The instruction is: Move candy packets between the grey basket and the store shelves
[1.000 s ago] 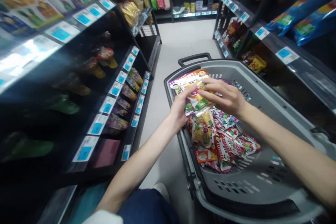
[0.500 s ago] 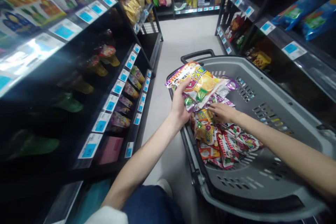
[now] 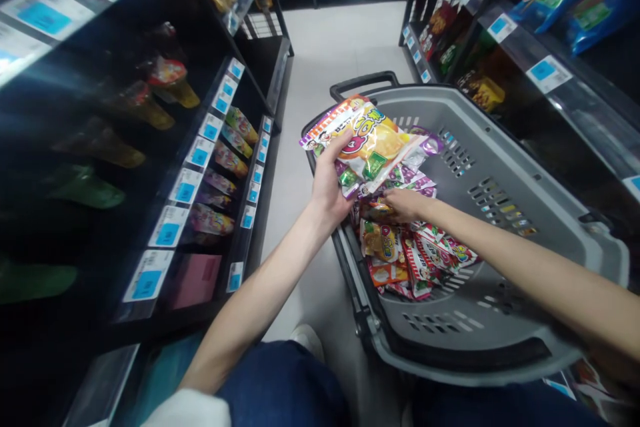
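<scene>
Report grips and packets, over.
Left grip holds snack packets over grey basket. Right grip on loose packets inside. Nothing blocking.

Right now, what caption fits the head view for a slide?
Left hand holds snack packets above a grey basket; right hand touches the packets inside it.

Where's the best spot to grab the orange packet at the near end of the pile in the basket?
Probably pinch the orange packet by its near edge, coming straight down from above. It lies flat in the basket, nearest the person, and that edge looks free, while other packets overlap its far side. The right hand is closest; the left hand holds a bundle.
</scene>
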A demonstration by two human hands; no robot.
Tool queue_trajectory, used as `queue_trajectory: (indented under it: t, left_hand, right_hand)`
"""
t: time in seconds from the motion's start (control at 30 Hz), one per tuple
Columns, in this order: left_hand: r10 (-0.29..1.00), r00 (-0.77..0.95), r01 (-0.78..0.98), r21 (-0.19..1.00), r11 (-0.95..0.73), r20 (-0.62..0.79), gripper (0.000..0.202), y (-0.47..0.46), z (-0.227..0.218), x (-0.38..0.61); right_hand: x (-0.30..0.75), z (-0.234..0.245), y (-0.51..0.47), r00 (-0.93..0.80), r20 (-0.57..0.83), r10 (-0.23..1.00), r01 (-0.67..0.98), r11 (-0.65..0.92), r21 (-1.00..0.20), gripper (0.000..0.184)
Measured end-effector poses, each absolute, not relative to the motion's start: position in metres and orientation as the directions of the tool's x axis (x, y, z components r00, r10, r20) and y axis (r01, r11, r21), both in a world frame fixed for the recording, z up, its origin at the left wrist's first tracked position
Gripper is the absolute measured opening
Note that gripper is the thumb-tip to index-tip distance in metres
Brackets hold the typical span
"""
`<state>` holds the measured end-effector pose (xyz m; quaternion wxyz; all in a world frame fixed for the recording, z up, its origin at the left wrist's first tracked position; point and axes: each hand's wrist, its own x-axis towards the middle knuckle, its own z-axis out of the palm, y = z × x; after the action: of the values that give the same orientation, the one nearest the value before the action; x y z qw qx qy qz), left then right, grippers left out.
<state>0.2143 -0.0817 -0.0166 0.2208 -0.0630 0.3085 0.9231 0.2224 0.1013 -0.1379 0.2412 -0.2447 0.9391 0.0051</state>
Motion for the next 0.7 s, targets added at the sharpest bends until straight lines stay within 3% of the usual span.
queue_trajectory:
  t: [0.13,0.27,0.37,0.5,0.6,0.7]
  left_hand:
    - [0.362,-0.895,-0.446,0.554,-0.703,-0.262,0.042,-0.082,-0.017,0.215]
    - [0.365,-0.886,-0.463,0.560,-0.687,-0.285,0.042,-0.082,-0.017,0.216]
    - [0.374,-0.882,-0.471,0.568,-0.675,-0.287,0.046,-0.082,-0.016,0.217]
    - [0.383,-0.872,-0.490,0.570,-0.659,-0.306,0.047,-0.082,-0.014,0.217]
    - [0.371,-0.878,-0.479,0.555,-0.680,-0.303,0.046,-0.082,-0.013,0.216]
    - [0.354,-0.889,-0.459,0.547,-0.700,-0.291,0.044,-0.082,-0.014,0.215]
  right_hand:
    - [0.210,-0.125,0.122,-0.795,-0.376,-0.475,-0.376,0.874,-0.308,0.031]
    - [0.203,-0.105,0.143,-0.906,-0.115,-0.408,-0.248,0.731,-0.635,0.049]
    - [0.208,-0.098,0.138,-0.893,-0.168,-0.418,-0.164,0.648,-0.744,0.042]
    - [0.221,-0.106,0.121,-0.718,-0.509,-0.475,0.077,0.673,-0.736,0.034]
    - [0.229,-0.121,0.117,-0.534,-0.709,-0.460,0.203,0.745,-0.636,0.052]
    - [0.231,-0.135,0.118,-0.471,-0.818,-0.330,0.206,0.861,-0.465,0.070]
